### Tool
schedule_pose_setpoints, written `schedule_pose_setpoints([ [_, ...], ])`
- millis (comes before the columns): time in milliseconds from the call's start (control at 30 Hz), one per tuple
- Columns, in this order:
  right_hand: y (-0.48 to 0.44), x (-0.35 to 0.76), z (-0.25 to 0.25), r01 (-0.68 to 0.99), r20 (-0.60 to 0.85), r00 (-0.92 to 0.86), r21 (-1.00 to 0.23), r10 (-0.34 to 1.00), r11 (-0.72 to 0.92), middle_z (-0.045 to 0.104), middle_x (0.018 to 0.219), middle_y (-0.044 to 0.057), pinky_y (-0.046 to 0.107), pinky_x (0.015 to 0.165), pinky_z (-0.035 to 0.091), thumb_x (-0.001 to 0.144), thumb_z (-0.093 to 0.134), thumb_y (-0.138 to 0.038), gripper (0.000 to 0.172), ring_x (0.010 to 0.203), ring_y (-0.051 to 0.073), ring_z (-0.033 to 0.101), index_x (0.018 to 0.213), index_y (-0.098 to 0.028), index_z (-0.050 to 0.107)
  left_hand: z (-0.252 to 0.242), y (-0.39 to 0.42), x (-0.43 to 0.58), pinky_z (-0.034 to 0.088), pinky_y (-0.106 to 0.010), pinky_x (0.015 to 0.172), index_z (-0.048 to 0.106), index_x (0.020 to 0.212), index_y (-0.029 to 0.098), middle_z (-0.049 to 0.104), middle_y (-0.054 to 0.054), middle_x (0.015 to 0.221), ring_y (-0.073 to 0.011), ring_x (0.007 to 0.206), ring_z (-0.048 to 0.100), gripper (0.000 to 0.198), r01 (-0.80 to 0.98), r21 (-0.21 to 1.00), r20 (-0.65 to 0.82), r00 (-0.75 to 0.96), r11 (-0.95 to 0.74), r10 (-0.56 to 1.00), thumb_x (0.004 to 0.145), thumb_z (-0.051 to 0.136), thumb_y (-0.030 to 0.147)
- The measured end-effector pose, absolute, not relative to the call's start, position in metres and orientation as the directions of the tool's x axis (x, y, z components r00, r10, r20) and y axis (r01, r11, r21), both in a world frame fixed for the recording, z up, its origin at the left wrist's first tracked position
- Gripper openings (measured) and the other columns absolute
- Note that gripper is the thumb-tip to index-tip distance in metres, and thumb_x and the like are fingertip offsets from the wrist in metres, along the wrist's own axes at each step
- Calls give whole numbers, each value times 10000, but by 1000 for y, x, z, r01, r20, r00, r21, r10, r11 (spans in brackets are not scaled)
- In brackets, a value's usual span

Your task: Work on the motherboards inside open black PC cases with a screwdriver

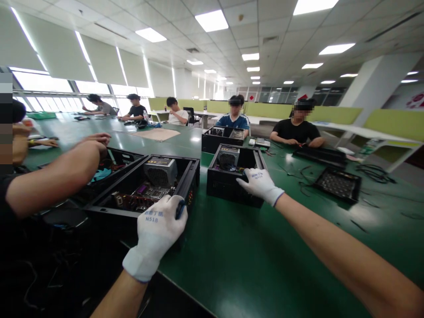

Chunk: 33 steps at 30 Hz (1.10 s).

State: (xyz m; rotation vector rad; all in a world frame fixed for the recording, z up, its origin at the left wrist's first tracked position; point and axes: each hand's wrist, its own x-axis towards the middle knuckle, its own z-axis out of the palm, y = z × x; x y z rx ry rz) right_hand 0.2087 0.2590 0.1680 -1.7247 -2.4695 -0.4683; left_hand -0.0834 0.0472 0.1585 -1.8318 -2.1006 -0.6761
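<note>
My left hand (161,225), in a white glove, is closed on the near right corner of a black open computer case (115,211). A grey power supply (161,171) and a circuit board (150,193) show inside this case. Further right, my right hand (259,182), also gloved, rests on the near right corner of a smaller black case (232,189), its thumb apart from the other fingers. That case holds another power supply (228,156). The underside of my right hand is hidden.
Another person's arm (62,179) reaches in from the left over a third case (124,154). Several people sit around the green table (232,256). Behind the smaller case stands another case (220,142). A black perforated panel (338,183) and loose cables (376,173) lie at the right.
</note>
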Motion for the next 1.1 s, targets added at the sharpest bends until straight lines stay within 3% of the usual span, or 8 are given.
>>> schedule_pose_setpoints([
  [233, 147, 252, 170, 864, 253, -500, 207, 828, 458, 751, 938, 107, 353, 788, 394, 1051, 377, -657, 571, 911, 263, 697, 978, -174, 673, 151, 52, -87, 449, -322, 678, 712, 1026, 283, 749, -7, 985, -232, 877, 726, 188, 985, 158, 570, -153, 75, 807, 967, 584, 408],
  [367, 82, 269, 167, 821, 316, -571, 201, 758, 535, 721, 851, 92, 366, 768, 388, 1054, 427, -612, 518, 818, 254, 671, 927, -172, 669, 153, 51, -90, 466, -321, 708, 706, 1021, 272, 747, -11, 992, -242, 915, 727, 206, 988, 145, 563, -124, 49, 817, 962, 582, 425],
  [533, 18, 290, 166, 799, 350, -588, 114, 729, 590, 685, 823, 71, 369, 747, 388, 1037, 493, -576, 441, 762, 245, 617, 884, -196, 658, 152, 43, -87, 464, -317, 685, 710, 1061, 258, 741, -32, 988, -255, 895, 727, 255, 989, 134, 586, -124, 54, 801, 973, 577, 457],
  [633, -8, 300, 167, 786, 369, -589, 57, 719, 615, 667, 823, 65, 365, 736, 387, 1024, 537, -555, 400, 758, 240, 595, 886, -198, 654, 151, 26, -70, 508, -320, 764, 708, 1070, 244, 752, -41, 1026, -245, 935, 730, 268, 960, 261, 627, -85, -106, 775, 972, 610, 473],
  [767, -35, 308, 165, 763, 388, -597, 7, 702, 646, 655, 839, 65, 367, 739, 388, 1011, 576, -536, 367, 768, 233, 572, 894, -196, 650, 153, -10, -26, 524, -306, 768, 723, 1058, 238, 733, -28, 934, -194, 851, 713, 242, 826, 356, 623, 138, -437, 770, 985, 631, 449],
  [900, -55, 315, 163, 745, 404, -605, -17, 686, 667, 650, 839, 57, 376, 743, 388, 996, 616, -500, 313, 770, 234, 560, 907, -202, 649, 159, -39, 13, 464, -315, 649, 730, 1015, 245, 653, -8, 816, -177, 714, 658, 216, 791, 249, 528, 373, -559, 763, 1002, 616, 429],
  [1000, -65, 320, 162, 728, 424, -613, -23, 666, 685, 648, 832, 48, 382, 739, 392, 983, 644, -472, 274, 761, 235, 557, 921, -206, 645, 163, -50, 25, 407, -339, 599, 694, 832, 246, 608, -11, 755, -192, 658, 618, 308, 813, 143, 467, 447, -564, 763, 1029, 561, 441],
  [1100, -73, 322, 163, 718, 432, -620, -24, 655, 696, 659, 843, 45, 390, 744, 411, 974, 660, -455, 245, 760, 235, 561, 941, -213, 646, 166, -57, 25, 387, -350, 597, 650, 766, 249, 614, -14, 756, -206, 667, 624, 348, 798, 76, 448, 508, -598, 736, 1044, 533, 422],
])
